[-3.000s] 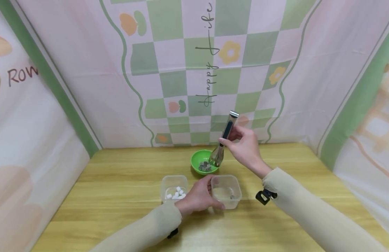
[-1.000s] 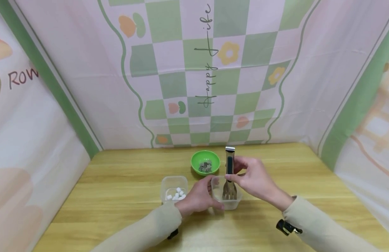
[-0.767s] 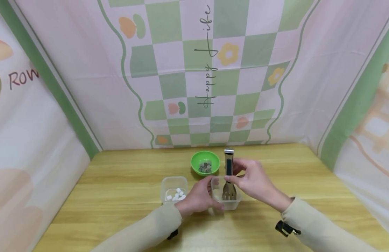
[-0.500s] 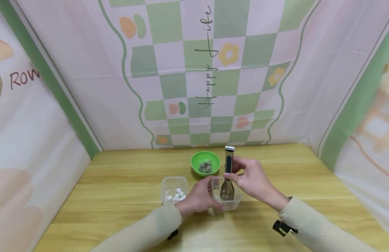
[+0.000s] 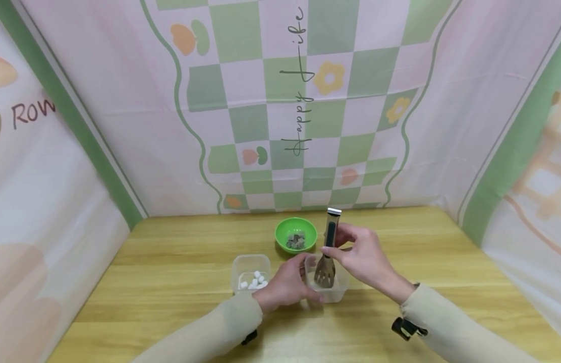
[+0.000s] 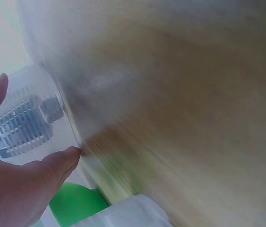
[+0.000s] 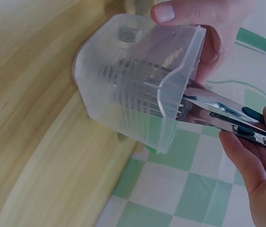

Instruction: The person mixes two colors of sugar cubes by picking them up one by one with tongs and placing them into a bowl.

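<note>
My right hand (image 5: 359, 254) holds metal tongs (image 5: 332, 233) with dark grips, heads down inside a clear plastic container (image 5: 332, 295). The slotted heads (image 7: 144, 90) show through its wall in the right wrist view. A grey cube (image 7: 129, 34) lies at the container's bottom, apart from the tong heads; it shows in the left wrist view too. My left hand (image 5: 287, 282) grips that container from its left side, thumb at the front and fingers behind. Just behind it stands a green bowl (image 5: 310, 228) with several grey pieces (image 5: 296, 241) in it.
A second clear container (image 5: 250, 260) with several white cubes (image 5: 258, 277) sits left of my left hand, partly covered by it. The wooden table (image 5: 180, 272) ends at a patterned cloth backdrop (image 5: 248, 121), close behind the bowl.
Three seconds ago the tongs were in the green bowl; my right hand has brought them forward into the container. Lately they turn and shift slightly left. My left hand stays in place.
</note>
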